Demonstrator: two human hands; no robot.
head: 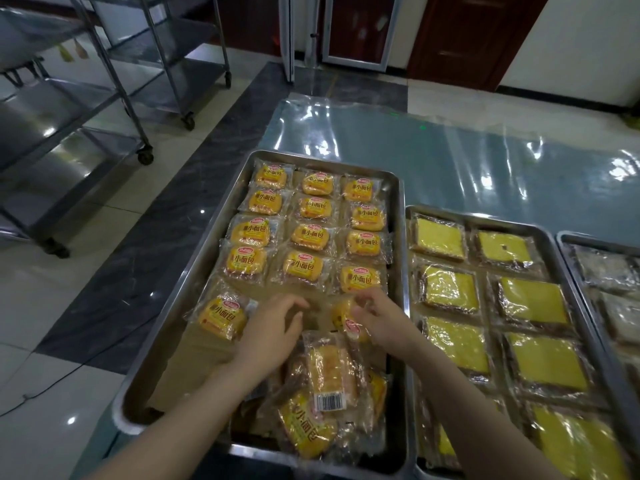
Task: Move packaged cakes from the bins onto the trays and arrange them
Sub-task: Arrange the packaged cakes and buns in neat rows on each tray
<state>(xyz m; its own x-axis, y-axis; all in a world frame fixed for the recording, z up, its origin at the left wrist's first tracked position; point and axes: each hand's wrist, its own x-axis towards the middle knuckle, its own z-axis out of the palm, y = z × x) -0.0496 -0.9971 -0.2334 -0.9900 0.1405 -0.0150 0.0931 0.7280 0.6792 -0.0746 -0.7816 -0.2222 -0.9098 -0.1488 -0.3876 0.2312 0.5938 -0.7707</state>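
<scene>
A steel tray (pixel 228 209) in front of me holds several orange packaged cakes in three neat columns. One more packet (pixel 221 317) lies alone in the fifth row at left. A loose heap of packets (pixel 322 393) sits at the tray's near end. My left hand (pixel 273 330) hovers over the bare middle of the fifth row, fingers loosely curled, holding nothing. My right hand (pixel 377 320) pinches the edge of an orange packet (pixel 348 325) at the right of that row.
A second tray (pixel 550 233) to the right carries yellow square cakes in clear wrap. A third tray (pixel 568 244) shows at the far right edge. The table (pixel 415 147) is covered in shiny plastic film. Wheeled steel racks (pixel 104 98) stand on the floor to the left.
</scene>
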